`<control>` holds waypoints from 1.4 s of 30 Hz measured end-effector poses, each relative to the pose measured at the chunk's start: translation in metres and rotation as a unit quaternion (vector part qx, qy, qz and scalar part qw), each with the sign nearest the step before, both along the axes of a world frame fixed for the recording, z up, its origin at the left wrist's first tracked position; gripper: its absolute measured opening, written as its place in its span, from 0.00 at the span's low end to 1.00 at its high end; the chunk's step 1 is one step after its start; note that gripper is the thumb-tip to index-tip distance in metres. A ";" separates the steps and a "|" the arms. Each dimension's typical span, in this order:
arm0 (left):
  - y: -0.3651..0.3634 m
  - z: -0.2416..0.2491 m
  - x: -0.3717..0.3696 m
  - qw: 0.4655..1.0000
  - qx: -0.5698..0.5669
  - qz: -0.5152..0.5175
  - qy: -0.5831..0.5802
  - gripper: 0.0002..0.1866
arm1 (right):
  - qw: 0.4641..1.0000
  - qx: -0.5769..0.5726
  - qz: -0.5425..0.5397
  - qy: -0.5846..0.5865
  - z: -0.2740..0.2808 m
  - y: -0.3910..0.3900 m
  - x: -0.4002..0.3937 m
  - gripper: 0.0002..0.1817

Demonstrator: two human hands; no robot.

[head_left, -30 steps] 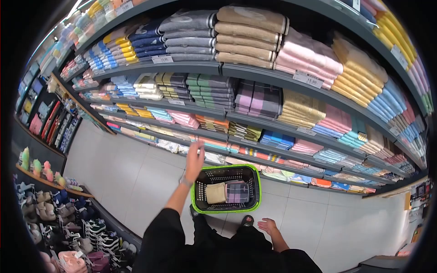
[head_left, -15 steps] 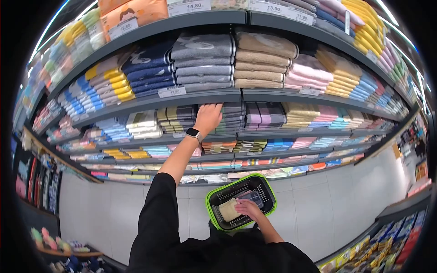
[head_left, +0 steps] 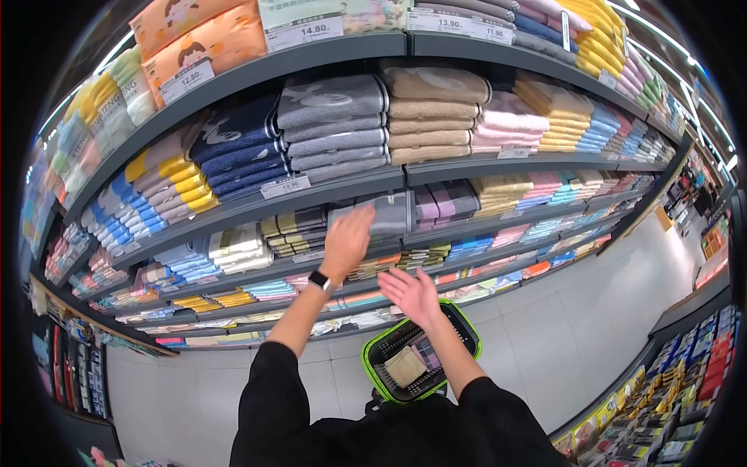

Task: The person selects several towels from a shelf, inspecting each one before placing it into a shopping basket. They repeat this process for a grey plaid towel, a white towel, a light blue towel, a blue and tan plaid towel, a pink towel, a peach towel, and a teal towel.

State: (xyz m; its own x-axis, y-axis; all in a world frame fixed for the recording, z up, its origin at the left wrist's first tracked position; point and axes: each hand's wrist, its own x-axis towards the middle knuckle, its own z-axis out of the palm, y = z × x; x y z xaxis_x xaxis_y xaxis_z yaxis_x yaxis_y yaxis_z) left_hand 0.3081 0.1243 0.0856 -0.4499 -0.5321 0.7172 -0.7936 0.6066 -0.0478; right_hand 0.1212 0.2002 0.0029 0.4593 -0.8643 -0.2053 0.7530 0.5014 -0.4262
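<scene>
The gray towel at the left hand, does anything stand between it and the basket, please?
Yes, in this view the open right hand comes between the gray towel at the left hand and the basket.

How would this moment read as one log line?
left hand: at folded grey towel, grip unclear | right hand: open, empty | black-and-green plastic basket: holds beige towel, purple-checked towel

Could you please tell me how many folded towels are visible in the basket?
2: a beige towel on the left of the basket, and a plaid towel to its right, partly behind the right forearm. More may be hidden there or underneath.
</scene>
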 end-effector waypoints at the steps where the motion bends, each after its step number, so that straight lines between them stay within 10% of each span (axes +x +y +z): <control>1: 0.017 -0.004 -0.003 1.000 0.004 -0.012 0.000 0.25 | 0.996 0.010 0.002 -0.085 0.009 -0.009 0.004 0.30; 5: 0.095 -0.029 -0.025 0.995 0.080 -0.061 -0.009 0.26 | 0.946 -0.011 0.031 -0.322 -0.041 -0.038 0.010 0.28; 13: 0.166 -0.024 -0.061 0.964 0.246 -0.044 0.089 0.24 | 0.977 0.034 0.002 -0.210 -0.045 0.029 -0.040 0.20; 19: 0.158 -0.019 -0.085 0.865 0.318 0.033 0.386 0.24 | 0.978 0.097 -0.026 -0.181 -0.050 0.050 -0.085 0.27; 31: 0.163 0.012 -0.121 0.957 0.259 -0.066 0.114 0.21 | 0.980 0.099 -0.029 -0.168 -0.050 0.080 -0.115 0.27; 42: 0.174 0.022 -0.125 0.929 0.348 -0.126 0.006 0.18 | 0.983 0.093 -0.009 -0.157 -0.041 0.096 -0.120 0.28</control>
